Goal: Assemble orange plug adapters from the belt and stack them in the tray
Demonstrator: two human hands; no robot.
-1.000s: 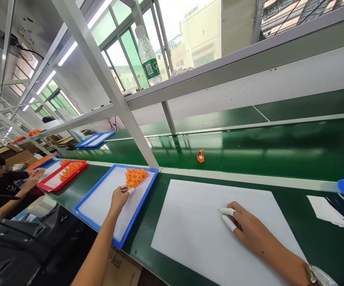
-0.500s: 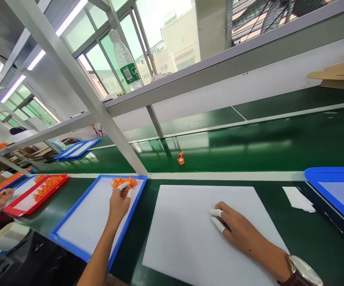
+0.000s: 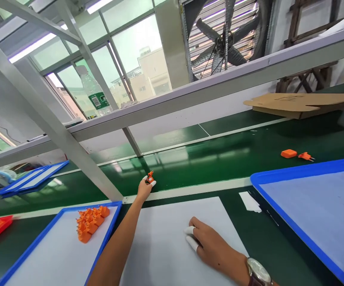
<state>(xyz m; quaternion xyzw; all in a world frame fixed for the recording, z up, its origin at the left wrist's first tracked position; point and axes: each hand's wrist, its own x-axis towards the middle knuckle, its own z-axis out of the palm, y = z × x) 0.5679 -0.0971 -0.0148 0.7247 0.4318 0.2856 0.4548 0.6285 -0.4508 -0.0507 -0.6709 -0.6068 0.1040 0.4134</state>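
Note:
My left hand reaches out over the green conveyor surface. Its thumb and a finger, both in white finger cots, pinch an orange plug housing from either side. On the white sheet in front of me rests my right hand, loosely bent, two white-cotted fingers a little apart and nothing visible in them. A wristwatch is on that wrist. Left of my left forearm, a group of orange plug housings stands at the far end of a blue-rimmed tray.
Farther right on the green surface lie an orange block-shaped piece and an orange two-pin plug. A blue tray stands at right, beside paper scraps. A slanting metal post and shelf rail cross ahead; cardboard lies behind.
My left hand has left the orange pieces in the blue tray and moved forward and right to the housing on the green surface. The view has swung right; my right hand stays on the sheet.

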